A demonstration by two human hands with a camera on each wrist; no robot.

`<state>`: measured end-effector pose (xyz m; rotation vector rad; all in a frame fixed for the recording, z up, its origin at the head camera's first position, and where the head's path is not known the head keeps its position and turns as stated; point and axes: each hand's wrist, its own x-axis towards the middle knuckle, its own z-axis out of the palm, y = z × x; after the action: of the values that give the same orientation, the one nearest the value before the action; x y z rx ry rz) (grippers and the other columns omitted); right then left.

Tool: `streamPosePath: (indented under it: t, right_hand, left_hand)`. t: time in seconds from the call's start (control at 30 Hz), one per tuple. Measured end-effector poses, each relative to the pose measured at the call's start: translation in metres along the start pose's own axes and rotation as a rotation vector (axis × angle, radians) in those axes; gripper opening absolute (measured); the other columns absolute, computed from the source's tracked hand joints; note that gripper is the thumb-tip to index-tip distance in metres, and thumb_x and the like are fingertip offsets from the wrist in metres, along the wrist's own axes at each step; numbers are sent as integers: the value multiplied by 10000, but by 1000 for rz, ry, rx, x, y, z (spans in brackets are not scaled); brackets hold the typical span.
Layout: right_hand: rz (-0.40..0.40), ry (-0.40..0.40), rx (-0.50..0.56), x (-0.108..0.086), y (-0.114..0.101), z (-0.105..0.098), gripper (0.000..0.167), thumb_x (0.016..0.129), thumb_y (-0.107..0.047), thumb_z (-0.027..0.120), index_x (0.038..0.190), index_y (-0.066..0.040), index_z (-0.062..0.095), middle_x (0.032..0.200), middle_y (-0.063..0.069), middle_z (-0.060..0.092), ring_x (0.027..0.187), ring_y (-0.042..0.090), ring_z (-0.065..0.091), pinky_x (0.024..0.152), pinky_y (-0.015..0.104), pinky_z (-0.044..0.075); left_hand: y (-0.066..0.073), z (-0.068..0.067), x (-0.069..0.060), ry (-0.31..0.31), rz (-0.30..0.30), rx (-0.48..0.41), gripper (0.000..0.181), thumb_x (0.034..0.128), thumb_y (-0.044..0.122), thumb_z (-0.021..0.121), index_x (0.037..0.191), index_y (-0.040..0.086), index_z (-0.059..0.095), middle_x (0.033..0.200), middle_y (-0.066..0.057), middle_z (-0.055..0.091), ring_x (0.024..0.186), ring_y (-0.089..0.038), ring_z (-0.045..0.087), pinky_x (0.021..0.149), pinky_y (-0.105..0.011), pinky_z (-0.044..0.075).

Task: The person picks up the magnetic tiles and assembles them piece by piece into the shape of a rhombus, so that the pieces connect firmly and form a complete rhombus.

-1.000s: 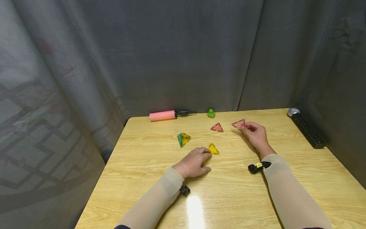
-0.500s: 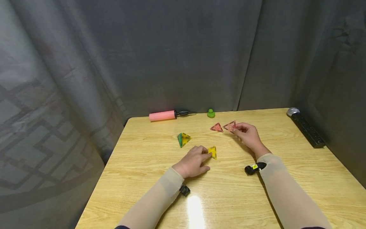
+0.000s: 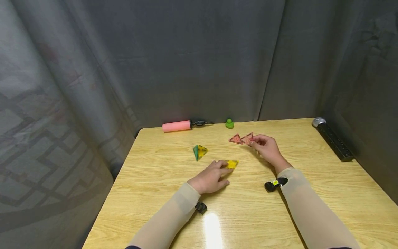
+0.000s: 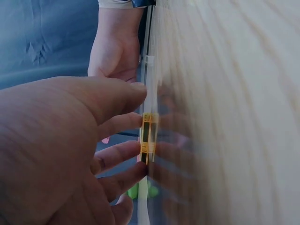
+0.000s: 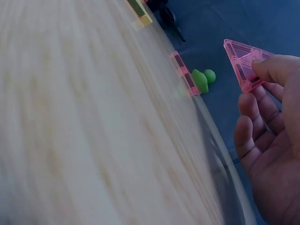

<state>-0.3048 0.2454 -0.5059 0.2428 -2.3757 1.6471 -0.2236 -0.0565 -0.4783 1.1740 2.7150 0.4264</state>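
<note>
We see the right hand (image 3: 268, 149) pinching a pink tile (image 3: 247, 138) right of centre, the left hand (image 3: 210, 177), grip relaxed, touching a yellow tile (image 3: 233, 164).

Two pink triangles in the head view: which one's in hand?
The right pink triangle in that view, pinched by the right hand. The left pink triangle lies flat on the table, with no hand on it.

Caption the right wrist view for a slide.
Right hand pinching a pink triangular tile; second pink tile on the wooden table, green object beyond.
</note>
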Motion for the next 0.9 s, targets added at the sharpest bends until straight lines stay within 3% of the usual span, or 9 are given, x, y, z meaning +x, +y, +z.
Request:
streamPosePath:
  t: [0.1, 0.37, 0.9]
  right_hand:
    - [-12, -11, -8, -1, -3, 2, 154, 999, -88, 721, 1101, 25, 741, 919, 156, 704, 661, 178, 560, 517, 235, 478]
    - [-50, -62, -40, 1, -5, 9, 197, 986, -69, 732, 1149, 41, 743, 996, 211, 719, 745, 151, 560, 600, 207, 475]
    - [-43, -203, -91, -3, -16, 26, 213, 955, -80, 782, 1159, -22, 779, 1065, 132, 737, 824, 195, 622, 619, 279, 546]
  left_hand:
    - [0, 1, 0, 13, 9, 8, 552, 1058, 365, 646, 1558, 164, 527, 1542, -88, 456, 1404, -224, 447, 1210, -358, 341]
    - [-1, 1, -1, -42, -16, -36, 598, 1053, 392, 648, 1595, 206, 475, 1679, -73, 327, 1544, -239, 306, 1238, -383, 294]
    - [-6, 4, 1, -40, -12, -83, 686, 1047, 446, 637, 1636, 191, 394, 1654, -88, 314, 1493, -236, 377, 1188, -362, 378]
